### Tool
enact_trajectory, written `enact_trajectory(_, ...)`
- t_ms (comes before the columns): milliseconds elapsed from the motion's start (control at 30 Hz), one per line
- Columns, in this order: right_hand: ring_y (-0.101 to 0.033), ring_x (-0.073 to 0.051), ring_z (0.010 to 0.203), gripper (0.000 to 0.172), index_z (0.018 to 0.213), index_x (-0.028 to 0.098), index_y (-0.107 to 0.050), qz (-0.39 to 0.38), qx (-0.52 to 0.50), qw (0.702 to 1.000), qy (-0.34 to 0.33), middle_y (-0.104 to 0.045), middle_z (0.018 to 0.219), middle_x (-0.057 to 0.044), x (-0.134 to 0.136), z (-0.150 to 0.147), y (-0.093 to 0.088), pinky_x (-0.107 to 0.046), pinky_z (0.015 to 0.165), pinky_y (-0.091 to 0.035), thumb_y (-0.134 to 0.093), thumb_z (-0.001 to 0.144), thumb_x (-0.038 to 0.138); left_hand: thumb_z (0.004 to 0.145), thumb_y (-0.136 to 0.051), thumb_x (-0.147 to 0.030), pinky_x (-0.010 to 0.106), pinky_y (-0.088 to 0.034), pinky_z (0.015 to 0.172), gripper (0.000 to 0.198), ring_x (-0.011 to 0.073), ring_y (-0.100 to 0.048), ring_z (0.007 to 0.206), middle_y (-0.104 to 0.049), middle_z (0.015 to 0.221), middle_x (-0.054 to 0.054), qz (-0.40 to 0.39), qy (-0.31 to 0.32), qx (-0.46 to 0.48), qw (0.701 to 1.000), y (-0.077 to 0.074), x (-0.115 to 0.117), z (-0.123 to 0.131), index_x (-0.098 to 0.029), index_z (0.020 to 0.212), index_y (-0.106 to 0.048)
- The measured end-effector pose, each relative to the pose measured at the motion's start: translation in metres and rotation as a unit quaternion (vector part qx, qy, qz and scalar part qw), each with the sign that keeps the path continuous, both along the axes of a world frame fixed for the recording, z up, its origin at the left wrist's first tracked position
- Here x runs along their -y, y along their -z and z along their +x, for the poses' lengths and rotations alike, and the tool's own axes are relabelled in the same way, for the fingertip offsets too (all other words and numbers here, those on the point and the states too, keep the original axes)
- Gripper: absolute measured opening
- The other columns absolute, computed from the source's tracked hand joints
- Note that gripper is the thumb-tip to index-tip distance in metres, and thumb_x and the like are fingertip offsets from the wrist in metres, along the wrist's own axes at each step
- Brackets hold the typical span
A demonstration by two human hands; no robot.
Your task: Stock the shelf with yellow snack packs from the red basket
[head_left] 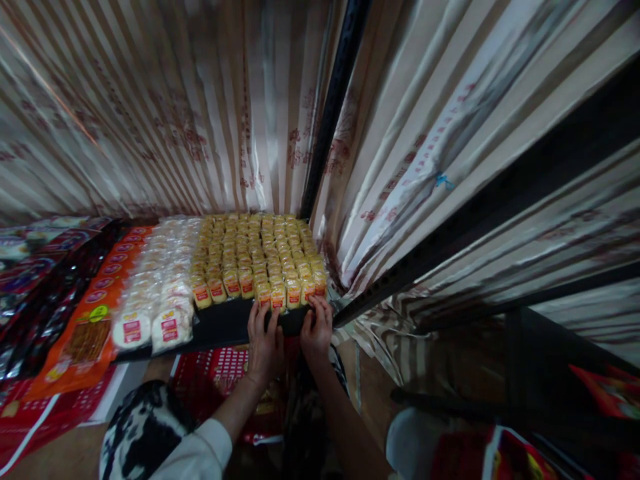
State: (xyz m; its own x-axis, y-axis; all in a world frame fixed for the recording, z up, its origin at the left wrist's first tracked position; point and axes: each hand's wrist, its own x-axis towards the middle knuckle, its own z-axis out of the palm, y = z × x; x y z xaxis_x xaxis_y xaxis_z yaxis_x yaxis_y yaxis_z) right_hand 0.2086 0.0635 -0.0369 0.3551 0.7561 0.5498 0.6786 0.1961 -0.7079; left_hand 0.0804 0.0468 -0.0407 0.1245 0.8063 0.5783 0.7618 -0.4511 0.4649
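Observation:
My left hand [263,341] and my right hand [316,327] reach up side by side to the front edge of a dark shelf [225,323]. Both sets of fingers are curled over the front row of small yellow packets with red labels [260,257], which fill the shelf in many rows. The left fingers touch the packets near the middle of the front row, and the right fingers pinch the ones at the right corner. What, if anything, sits inside either grip is hidden.
White round packets [160,293] and orange packets [90,327] lie left of the yellow ones, dark packets [35,280] further left. Striped plastic sheeting [200,113] hangs behind and to the right. A black rack post [333,107] rises at the shelf's right end. A red crate [220,377] sits below.

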Motion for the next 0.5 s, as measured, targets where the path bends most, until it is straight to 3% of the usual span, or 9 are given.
enact_trajectory(200, -0.054, -0.018, 0.093, 0.023, 0.103, 0.016, -0.054, -0.024, -0.018, 0.999, -0.02, -0.056, 0.099, -0.011, 0.032, -0.022, -0.01, -0.037, 0.083, -0.047, -0.036, 0.088, 0.02, 0.082, -0.043, -0.009, 0.053, -0.032, 0.101, 0.035, 0.0295, -0.02, 0.132, -0.041, 0.127, 0.013, -0.016, 0.006, 0.02, 1.0, -0.009, 0.002, -0.011, -0.017, 0.115, -0.052)
enact_trajectory(333, -0.059, -0.016, 0.084, 0.021, 0.093, 0.019, -0.057, -0.1, -0.005, 0.983, -0.155, -0.062, 0.087, -0.006, 0.064, -0.044, 0.005, -0.029, 0.075, -0.049, -0.038, 0.087, 0.021, 0.083, -0.042, -0.011, 0.043, -0.042, 0.093, 0.026, 0.0226, -0.045, 0.112, -0.055, 0.105, 0.009, -0.027, 0.01, 0.062, 0.998, -0.008, 0.022, -0.037, -0.019, 0.1, -0.059)
enact_trajectory(433, -0.062, -0.015, 0.082, 0.023, 0.094, 0.02, -0.061, -0.244, 0.051, 0.934, -0.258, -0.066, 0.088, -0.005, 0.079, -0.06, 0.028, -0.024, 0.072, -0.048, -0.042, 0.083, 0.014, 0.083, -0.041, -0.013, 0.035, -0.047, 0.083, 0.023, 0.0185, -0.054, 0.094, -0.059, 0.091, 0.007, -0.091, 0.011, 0.089, 0.992, 0.01, 0.045, -0.061, -0.019, 0.09, -0.062)
enact_trajectory(500, -0.064, -0.016, 0.084, 0.027, 0.097, 0.019, -0.063, -0.378, 0.124, 0.867, -0.299, -0.068, 0.093, -0.007, 0.081, -0.069, 0.046, -0.023, 0.071, -0.048, -0.047, 0.078, 0.009, 0.084, -0.038, -0.013, 0.034, -0.047, 0.084, 0.027, 0.0178, -0.056, 0.095, -0.061, 0.094, 0.007, -0.204, 0.001, 0.079, 0.976, 0.029, 0.057, -0.075, -0.02, 0.092, -0.062)
